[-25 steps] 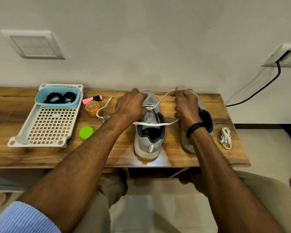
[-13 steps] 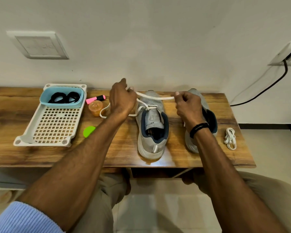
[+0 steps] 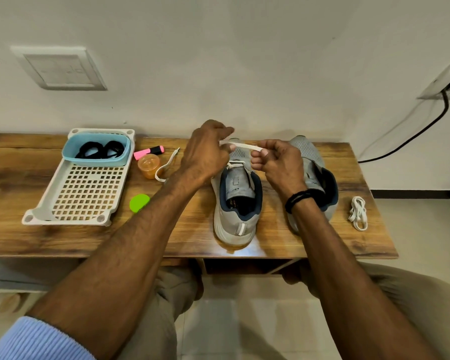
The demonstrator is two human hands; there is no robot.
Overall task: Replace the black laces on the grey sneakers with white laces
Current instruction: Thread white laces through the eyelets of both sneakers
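White flat cloth lace (image 3: 240,146) is held out tight, just above the toe of the grey mesh sneaker (image 3: 235,203) on the wooden table (image 3: 16,178). The left hand (image 3: 208,152) pinches one part and the right hand (image 3: 279,166) pinches the other. It looks soft, light and floppy, so a pinch near its stiff tip should work best. Black laces (image 3: 99,150) lie coiled in a blue plastic tub (image 3: 96,160), well apart.

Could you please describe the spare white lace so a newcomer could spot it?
At the right end of the table, beyond the right grey sneaker, lies the spare white lace. It is coiled in a bundle, unlike the lace held by the left hand and right hand.
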